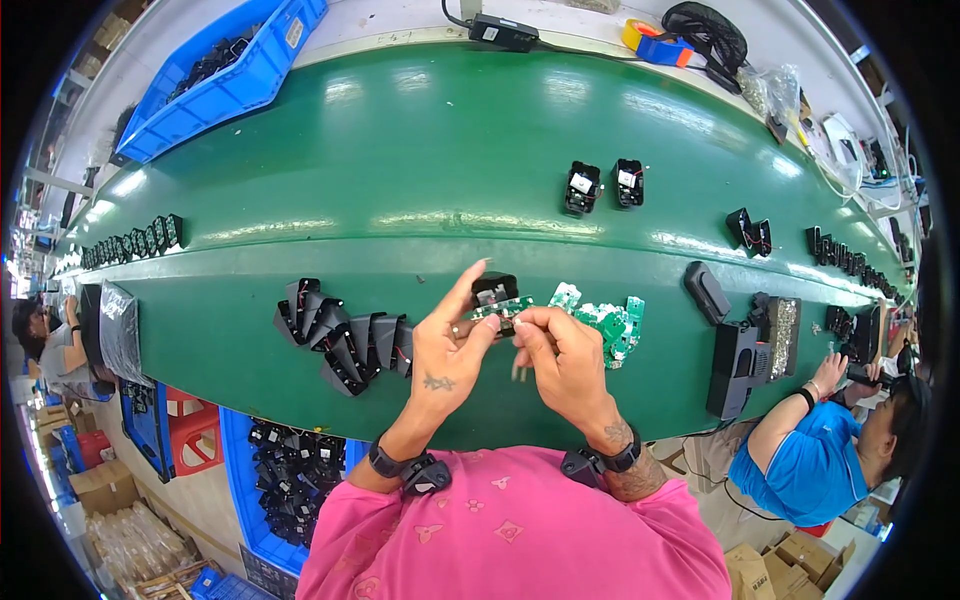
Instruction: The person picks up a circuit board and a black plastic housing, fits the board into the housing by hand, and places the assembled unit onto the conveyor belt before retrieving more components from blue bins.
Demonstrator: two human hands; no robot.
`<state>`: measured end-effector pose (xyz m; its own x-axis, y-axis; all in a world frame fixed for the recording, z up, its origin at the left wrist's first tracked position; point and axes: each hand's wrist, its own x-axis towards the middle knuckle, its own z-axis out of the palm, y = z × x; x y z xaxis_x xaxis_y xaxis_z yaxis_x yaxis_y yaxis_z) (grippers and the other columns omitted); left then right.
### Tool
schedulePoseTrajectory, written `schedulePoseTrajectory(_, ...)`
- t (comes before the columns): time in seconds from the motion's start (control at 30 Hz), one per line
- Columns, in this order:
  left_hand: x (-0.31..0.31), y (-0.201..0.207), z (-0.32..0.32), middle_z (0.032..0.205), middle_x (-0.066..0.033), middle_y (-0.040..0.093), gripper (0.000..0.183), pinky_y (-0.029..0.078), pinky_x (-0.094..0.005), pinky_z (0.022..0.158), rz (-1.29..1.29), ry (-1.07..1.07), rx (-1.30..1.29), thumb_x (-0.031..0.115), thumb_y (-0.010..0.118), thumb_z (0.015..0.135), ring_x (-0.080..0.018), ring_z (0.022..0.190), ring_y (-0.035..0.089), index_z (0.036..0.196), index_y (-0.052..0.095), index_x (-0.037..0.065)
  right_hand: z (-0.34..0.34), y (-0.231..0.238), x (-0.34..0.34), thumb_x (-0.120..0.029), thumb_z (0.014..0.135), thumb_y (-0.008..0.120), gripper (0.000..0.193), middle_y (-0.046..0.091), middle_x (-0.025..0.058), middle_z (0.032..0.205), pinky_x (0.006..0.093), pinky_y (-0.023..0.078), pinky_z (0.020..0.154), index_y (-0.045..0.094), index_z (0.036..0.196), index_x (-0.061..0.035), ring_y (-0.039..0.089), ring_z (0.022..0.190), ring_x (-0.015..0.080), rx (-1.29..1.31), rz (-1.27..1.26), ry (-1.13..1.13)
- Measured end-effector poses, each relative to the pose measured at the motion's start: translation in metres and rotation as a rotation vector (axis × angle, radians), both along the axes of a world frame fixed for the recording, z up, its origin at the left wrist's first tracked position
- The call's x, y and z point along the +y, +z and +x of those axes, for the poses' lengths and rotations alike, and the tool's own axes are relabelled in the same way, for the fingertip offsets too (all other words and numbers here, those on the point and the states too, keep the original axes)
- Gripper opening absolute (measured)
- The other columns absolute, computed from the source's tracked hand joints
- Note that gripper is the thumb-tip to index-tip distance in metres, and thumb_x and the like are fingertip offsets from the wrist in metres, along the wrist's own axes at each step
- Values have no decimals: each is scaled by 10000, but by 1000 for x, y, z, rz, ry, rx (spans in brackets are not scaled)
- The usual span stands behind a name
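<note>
In front of my chest, my left hand is closed on a small green circuit board, thumb pressed on it and index finger stretched upward. Just behind the board is an open black plastic housing; whether my left fingers also support it is hidden. My right hand pinches at the board's near edge, and what lies between its fingertips is too small to tell. Beside my right hand lies a heap of green circuit boards. Several black housings with thin wires lie bunched to my left.
Two black housings stand farther back on the green bench. A blue crate sits back left, another blue bin below the bench. At right are a black boxy device and a person in blue.
</note>
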<state>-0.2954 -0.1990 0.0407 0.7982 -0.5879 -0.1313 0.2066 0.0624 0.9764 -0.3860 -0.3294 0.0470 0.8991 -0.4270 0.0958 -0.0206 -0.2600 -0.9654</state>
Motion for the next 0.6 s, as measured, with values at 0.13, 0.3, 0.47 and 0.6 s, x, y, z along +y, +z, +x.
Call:
schedulePoseTrajectory(0.13,0,9,0,1226,-148,616,598,570,-294,874,50,-7,-51,-73,551,931,-156,1014,650,1496,360,-29,-1,1,-3,10,954,603,123,688,106,843,256,575,613,640,1057,65,702,708,143,-64,46,56)
schedulePoseTrajectory(0.3,3,5,-2,1159,-120,649,587,545,-246,796,13,-9,-80,-23,593,939,-94,921,646,1496,416,38,1,3,-3,46,937,607,125,691,129,874,268,589,636,672,1041,70,713,737,168,-174,56,108)
schedulePoseTrajectory(0.47,1,7,-4,1171,-117,641,574,534,-237,794,-10,-14,-75,-30,594,945,-89,927,640,1490,420,25,0,1,-3,50,934,608,117,691,130,881,264,590,640,698,1007,63,714,741,172,-249,62,104)
schedulePoseTrajectory(0.6,-1,10,-7,1180,-118,647,565,542,-246,817,-41,8,-45,-40,603,940,-107,956,650,1477,438,21,1,6,-3,12,902,656,59,669,114,782,281,505,528,691,941,39,659,619,171,-243,-182,-12)
